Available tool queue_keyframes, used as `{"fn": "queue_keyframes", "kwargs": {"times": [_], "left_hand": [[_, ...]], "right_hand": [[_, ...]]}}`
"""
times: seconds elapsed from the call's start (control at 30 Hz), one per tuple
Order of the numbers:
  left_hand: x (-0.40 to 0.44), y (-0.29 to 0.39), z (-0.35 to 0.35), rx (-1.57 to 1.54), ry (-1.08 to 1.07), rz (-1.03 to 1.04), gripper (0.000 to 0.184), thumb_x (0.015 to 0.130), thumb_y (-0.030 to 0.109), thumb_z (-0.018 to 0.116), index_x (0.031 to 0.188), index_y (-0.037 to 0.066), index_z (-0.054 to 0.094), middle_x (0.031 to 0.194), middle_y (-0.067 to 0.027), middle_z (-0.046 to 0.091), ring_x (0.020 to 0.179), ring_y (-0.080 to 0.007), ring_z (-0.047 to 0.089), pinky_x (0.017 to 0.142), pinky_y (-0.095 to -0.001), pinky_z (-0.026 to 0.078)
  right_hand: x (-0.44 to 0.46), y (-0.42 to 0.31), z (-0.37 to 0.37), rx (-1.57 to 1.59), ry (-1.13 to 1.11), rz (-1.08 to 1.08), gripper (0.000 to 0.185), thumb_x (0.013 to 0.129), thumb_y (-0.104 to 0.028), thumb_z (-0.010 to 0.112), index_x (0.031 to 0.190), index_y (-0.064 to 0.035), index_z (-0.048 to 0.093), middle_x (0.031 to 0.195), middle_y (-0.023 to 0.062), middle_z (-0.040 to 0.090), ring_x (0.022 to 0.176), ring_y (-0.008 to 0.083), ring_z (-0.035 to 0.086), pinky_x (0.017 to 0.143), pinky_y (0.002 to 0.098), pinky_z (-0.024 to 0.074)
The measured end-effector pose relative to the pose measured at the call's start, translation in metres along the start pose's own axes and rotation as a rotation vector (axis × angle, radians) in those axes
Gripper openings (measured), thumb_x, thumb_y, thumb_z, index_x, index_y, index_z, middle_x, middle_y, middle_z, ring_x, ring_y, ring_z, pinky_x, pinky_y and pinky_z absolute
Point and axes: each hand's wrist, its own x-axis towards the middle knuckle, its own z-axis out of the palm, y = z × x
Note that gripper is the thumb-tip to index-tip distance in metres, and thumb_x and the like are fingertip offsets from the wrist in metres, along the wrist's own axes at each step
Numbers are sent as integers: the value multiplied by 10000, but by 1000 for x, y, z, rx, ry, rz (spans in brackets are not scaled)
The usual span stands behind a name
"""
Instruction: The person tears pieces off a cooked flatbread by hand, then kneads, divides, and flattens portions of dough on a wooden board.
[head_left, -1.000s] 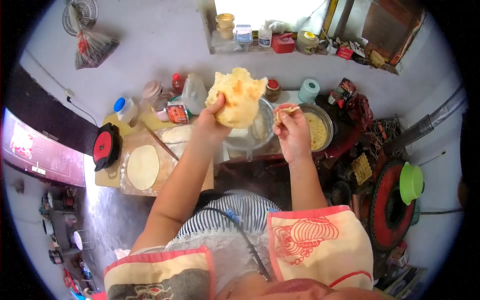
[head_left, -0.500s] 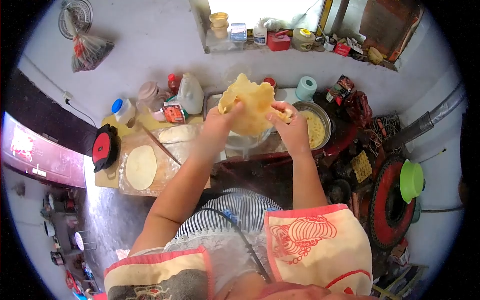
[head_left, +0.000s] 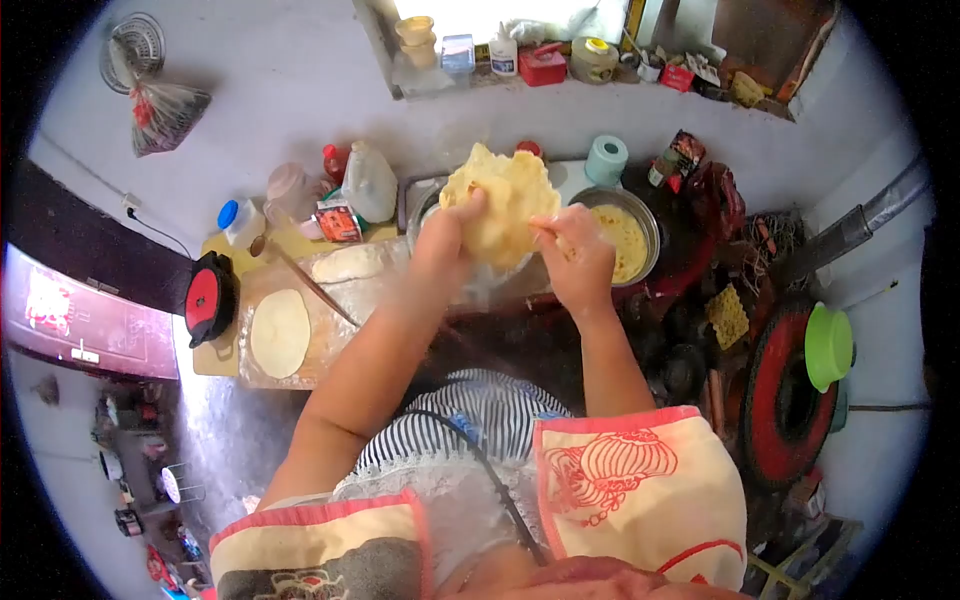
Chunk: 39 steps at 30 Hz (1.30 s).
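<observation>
A torn-edged yellow flatbread (head_left: 508,200) is held up in front of me, above a pale bowl (head_left: 418,222) that it partly covers. My left hand (head_left: 458,232) grips its left side, thumb lying across the face and the other fingers hidden behind. At the lower right edge, my right hand (head_left: 582,255) is closed in a pinch, fingertips touching the bread. Just right of that hand stands a metal pot (head_left: 655,245) with yellow pieces inside. A round of rolled dough (head_left: 281,333) lies on the floured board (head_left: 335,350) to the left, beside a longer dough piece (head_left: 347,263).
A thin wooden stick (head_left: 318,288) lies across the board. A red and black electric pan (head_left: 207,298) sits at the table's left end. Jugs and bottles (head_left: 370,185) line the wall, and a toilet roll (head_left: 606,160) stands behind the pot.
My right hand has turned and closed into a pinch at the flatbread's edge; the folded piece seen in its fingers before no longer shows. The flatbread faces me more fully.
</observation>
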Motion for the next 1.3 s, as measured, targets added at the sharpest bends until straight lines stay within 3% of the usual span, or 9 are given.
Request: {"fn": "queue_keyframes", "kwargs": {"times": [0.1,0.2,0.4,0.73,0.77,0.83,0.9,1.03,1.3], "left_hand": [[27,-18,-4,-39,85,-70,377,990,223,599,1324,63,532,1305,-151,596,1189,-306,596,1025,-498,480],[55,-25,-8,-141,148,-111,381,1004,217,581,1340,54,503,1308,-147,582,1191,-322,594,1042,-503,486],[67,-51,2,-86,133,-65,341,1022,212,565,1314,48,499,1303,-119,582,1159,-298,620,1025,-490,514],[111,-103,-13,-145,301,-132,366,1024,201,555,1344,39,483,1309,-146,592,1187,-313,615,986,-478,561],[118,-104,-20,-162,343,-129,365,1024,203,555,1344,43,483,1305,-147,594,1183,-314,617,982,-480,564],[126,-102,-31,-31,327,-176,351,1023,240,560,1332,79,510,1275,-144,609,1154,-310,624,973,-474,561],[132,-118,-36,31,275,-227,358,1014,259,583,1322,87,521,1262,-131,613,1143,-301,628,982,-455,551],[147,-164,-41,63,205,-380,379,996,261,611,1304,55,533,1288,-122,608,1178,-286,611,1028,-447,520],[191,-236,-13,72,127,-521,356,1013,341,586,1264,90,557,1241,-70,629,1134,-242,623,924,-406,540]], "right_hand": [[-9,21,0,97,84,131,57,877,-100,706,895,-46,702,844,117,648,827,262,643,732,346,512],[-14,26,-2,344,268,317,56,847,-37,745,887,-34,705,865,27,666,850,140,621,782,284,488],[-36,62,-11,956,527,748,125,889,-106,752,941,-35,664,925,2,667,825,93,609,724,257,511],[-64,100,-52,872,802,615,202,923,-113,707,1080,-26,616,1048,59,666,915,159,641,800,312,550],[-66,117,-70,913,874,549,254,950,-139,675,1154,-19,580,1127,117,665,1037,245,663,836,355,575],[-61,120,-110,975,924,678,287,967,-175,658,1194,-20,575,1135,104,667,1056,242,660,830,335,576],[-79,149,-130,904,924,772,308,971,-175,656,1229,-29,573,1146,89,669,1015,203,662,736,284,560],[-118,164,-145,916,856,937,212,977,-148,639,1153,-58,562,1004,46,630,634,77,436,549,231,414],[-175,162,-146,828,836,1145,168,979,-153,632,1116,-69,581,961,26,644,684,76,528,525,209,417]]}}
